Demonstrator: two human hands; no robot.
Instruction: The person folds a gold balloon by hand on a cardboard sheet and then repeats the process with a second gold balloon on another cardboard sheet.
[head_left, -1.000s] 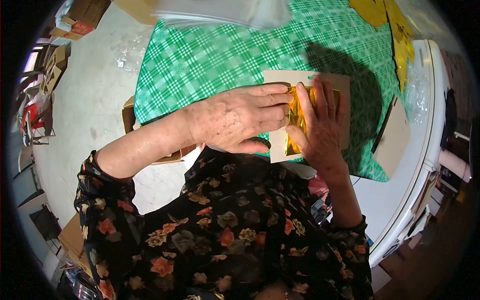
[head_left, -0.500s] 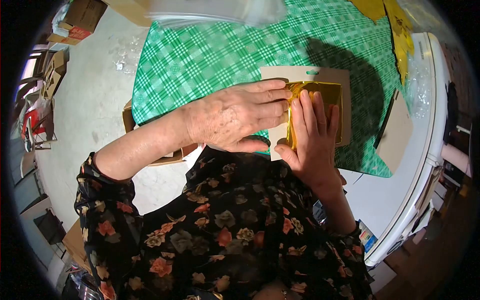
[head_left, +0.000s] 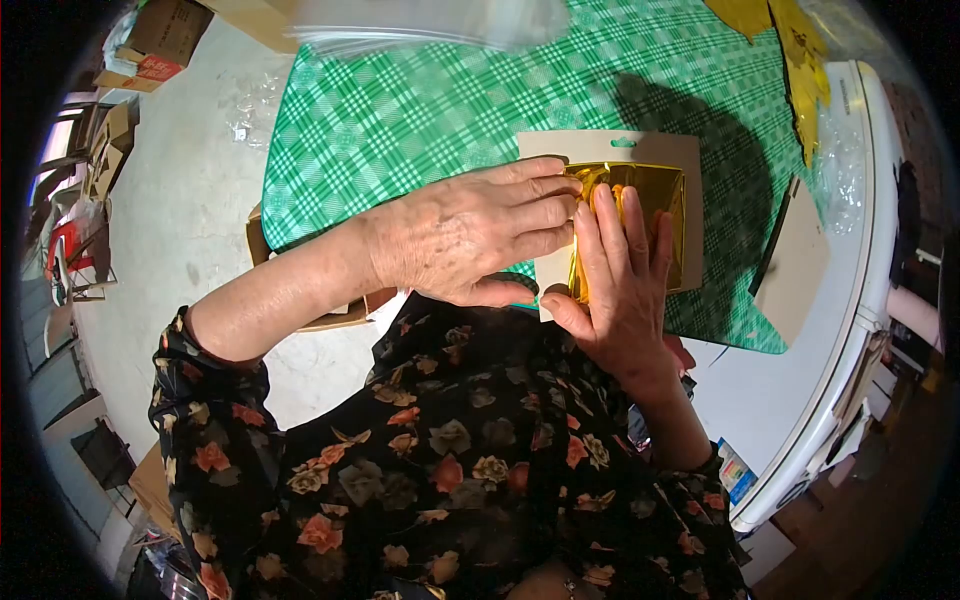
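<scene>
On the table lies a beige backing card [head_left: 672,146] with a hang hole at its top edge. A shiny gold foil sheet [head_left: 662,182] covers much of the card, creased along its left side. My left hand [head_left: 465,232] lies flat over the card's left part, its fingertips at the foil's left edge. Spread over the foil is my right hand [head_left: 622,290], fingers straight and thumb apart, close to my left fingertips. Both hands are open. The card and foil beneath the fingers are partly hidden.
A green checked tablecloth [head_left: 400,120] covers the table. Clear plastic sleeves [head_left: 430,22] are stacked at the far edge. Gold foil scraps [head_left: 798,90] hang at the upper right. Another beige card [head_left: 795,250] rests at the right, beside a white appliance top [head_left: 800,390].
My right hand has shifted slightly to the left on the foil, its fingers drawn a little closer to my left fingertips. The left hand stays almost in place.
</scene>
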